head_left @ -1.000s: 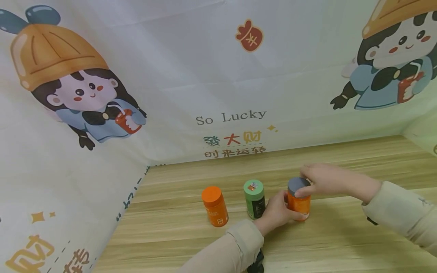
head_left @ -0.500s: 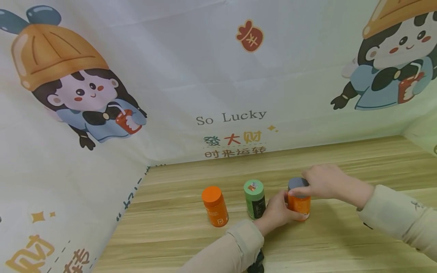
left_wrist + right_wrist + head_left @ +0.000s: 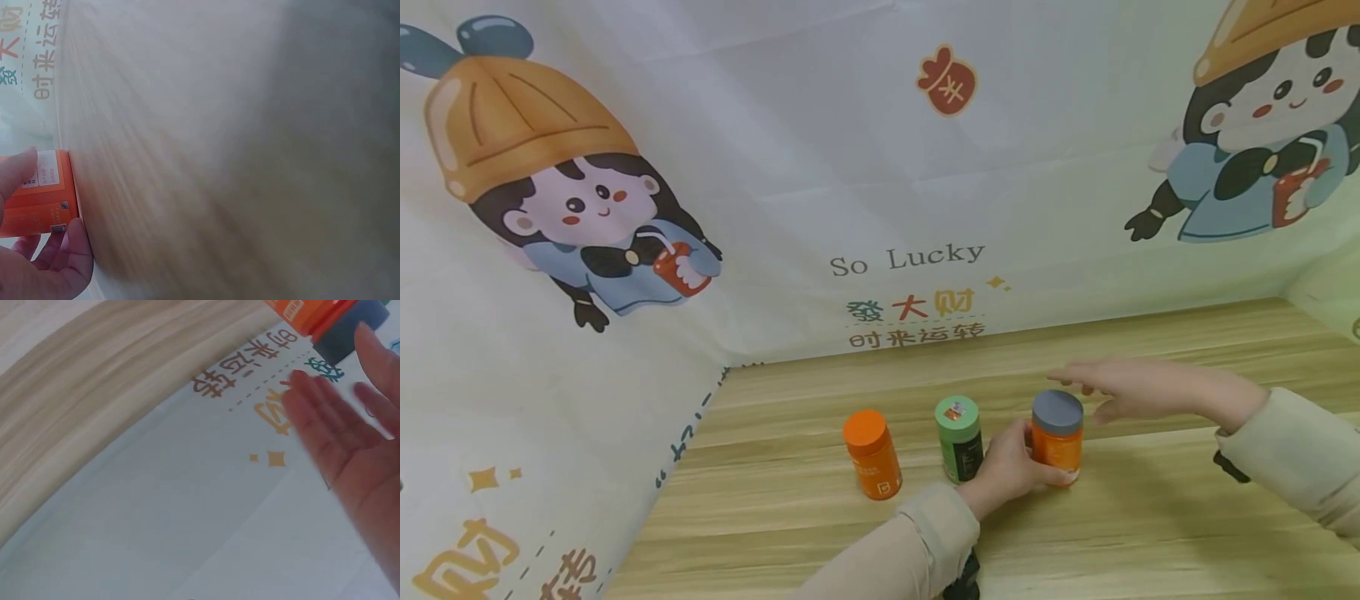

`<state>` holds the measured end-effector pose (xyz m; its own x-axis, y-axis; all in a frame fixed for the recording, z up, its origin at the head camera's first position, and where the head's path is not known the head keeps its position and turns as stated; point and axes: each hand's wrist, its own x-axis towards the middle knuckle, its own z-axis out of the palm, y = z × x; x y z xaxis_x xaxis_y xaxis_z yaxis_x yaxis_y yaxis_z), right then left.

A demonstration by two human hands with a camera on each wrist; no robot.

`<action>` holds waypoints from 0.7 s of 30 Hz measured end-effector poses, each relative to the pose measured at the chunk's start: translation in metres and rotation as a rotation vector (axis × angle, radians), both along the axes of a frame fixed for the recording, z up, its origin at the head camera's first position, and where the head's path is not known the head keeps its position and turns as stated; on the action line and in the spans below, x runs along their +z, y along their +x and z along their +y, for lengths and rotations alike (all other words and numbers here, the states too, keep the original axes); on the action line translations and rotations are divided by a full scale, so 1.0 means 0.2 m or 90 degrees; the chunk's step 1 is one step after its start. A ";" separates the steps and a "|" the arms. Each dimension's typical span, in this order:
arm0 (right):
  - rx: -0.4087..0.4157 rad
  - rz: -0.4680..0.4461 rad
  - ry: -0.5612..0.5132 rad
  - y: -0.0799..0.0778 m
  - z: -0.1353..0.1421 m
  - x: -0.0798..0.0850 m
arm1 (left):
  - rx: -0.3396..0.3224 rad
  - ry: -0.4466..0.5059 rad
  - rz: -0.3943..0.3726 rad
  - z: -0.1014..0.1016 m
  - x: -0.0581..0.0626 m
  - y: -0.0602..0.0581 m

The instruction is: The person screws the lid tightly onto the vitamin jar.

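An orange bottle (image 3: 1057,448) with a grey screw cap (image 3: 1057,412) stands upright on the wooden table, its cap on. My left hand (image 3: 1013,460) grips its lower body from the left; in the left wrist view the thumb and fingers lie on opposite sides of the orange bottle (image 3: 37,199). Behind and to the right of the cap, my right hand (image 3: 1138,390) holds nothing, its fingers extended. The right wrist view shows this hand (image 3: 347,434) with spread fingers, close to the grey cap (image 3: 350,331).
Left of my left hand stands a green bottle (image 3: 958,437) with a light green lid. Farther left is an all-orange bottle (image 3: 872,454). A printed white cloth (image 3: 790,208) rises along the table's back and left sides.
My right hand was gripping the grey cap and turned on it; it has now let go and moved right and back, fingers extended. The left hand keeps its grip.
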<state>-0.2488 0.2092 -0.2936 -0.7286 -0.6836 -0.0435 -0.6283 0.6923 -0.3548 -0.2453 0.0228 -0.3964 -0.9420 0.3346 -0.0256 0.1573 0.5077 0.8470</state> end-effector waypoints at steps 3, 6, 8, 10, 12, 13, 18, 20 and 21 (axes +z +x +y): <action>0.064 0.013 -0.010 0.00 0.00 -0.01 | -0.003 0.005 -0.003 0.00 0.00 0.00; 0.116 0.050 -0.014 -0.01 0.00 -0.02 | -0.006 0.006 0.001 -0.01 0.00 0.00; 0.132 0.067 -0.012 -0.01 0.00 -0.03 | -0.007 0.005 0.004 -0.01 0.00 0.00; 0.130 0.073 -0.011 -0.01 -0.01 -0.03 | -0.006 0.004 0.003 -0.01 0.00 0.00; 0.118 0.070 -0.007 -0.01 -0.02 -0.03 | -0.006 0.003 0.001 0.00 0.00 0.00; 0.108 0.065 -0.005 -0.01 -0.02 -0.03 | -0.005 0.004 -0.001 0.00 0.00 0.00; 0.061 0.048 0.016 0.00 -0.05 -0.02 | -0.003 0.001 0.000 0.00 0.00 0.00; 0.054 0.047 0.025 0.00 -0.05 -0.02 | -0.003 -0.003 0.003 0.00 0.00 0.00; 0.053 0.045 0.026 0.00 -0.05 -0.02 | -0.004 -0.004 0.005 0.00 0.00 0.00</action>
<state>-0.2497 0.1982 -0.2973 -0.6716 -0.7405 -0.0231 -0.7068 0.6497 -0.2798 -0.2457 0.0230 -0.3956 -0.9400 0.3406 -0.0208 0.1669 0.5121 0.8426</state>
